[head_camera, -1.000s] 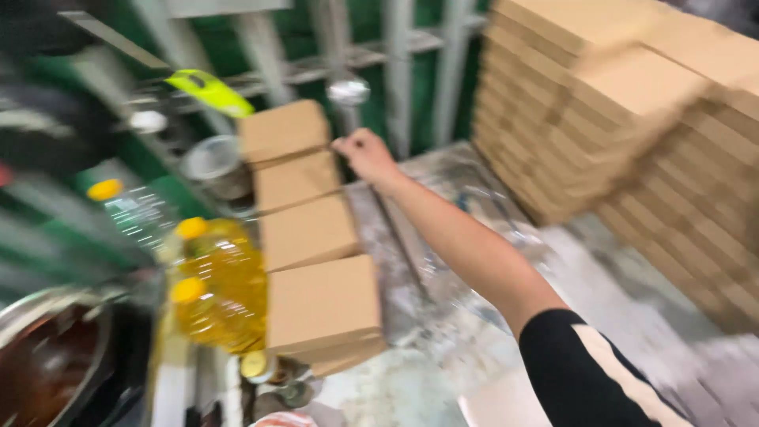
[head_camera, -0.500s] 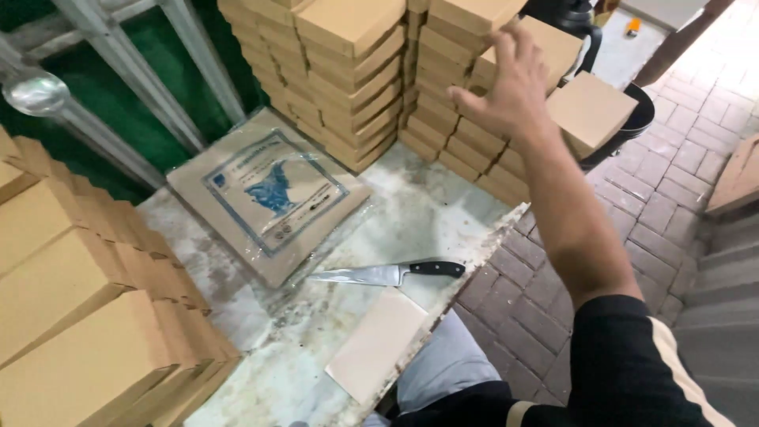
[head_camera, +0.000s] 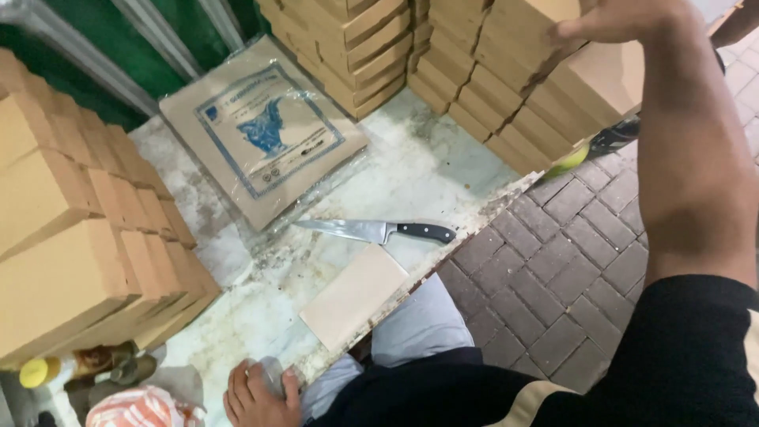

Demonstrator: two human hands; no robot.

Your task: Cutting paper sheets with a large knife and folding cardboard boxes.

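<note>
My right hand [head_camera: 624, 20] reaches up to the top right and lies flat on the top box of a tall stack of brown cardboard boxes [head_camera: 514, 79], fingers stretched out along its lid. My left hand [head_camera: 254, 391] rests low at the near edge of the pale stone table [head_camera: 431, 162], fingers curled over something small and greyish that I cannot make out. Between the hands, a black-handled kitchen knife [head_camera: 379, 231] lies on the table beside a flat tan card [head_camera: 356, 294].
A plastic-wrapped flat bundle with a blue print [head_camera: 261, 134] lies at the back of the table. More box stacks stand at the left [head_camera: 55, 237] and at the back [head_camera: 356, 39]. A brick floor [head_camera: 569, 269] runs on the right. A yellow cap [head_camera: 35, 372] shows at bottom left.
My view has swung from the left box stack toward the right one. My right hand left the left stack, crossed over and now lies on a box of the right stack.
</note>
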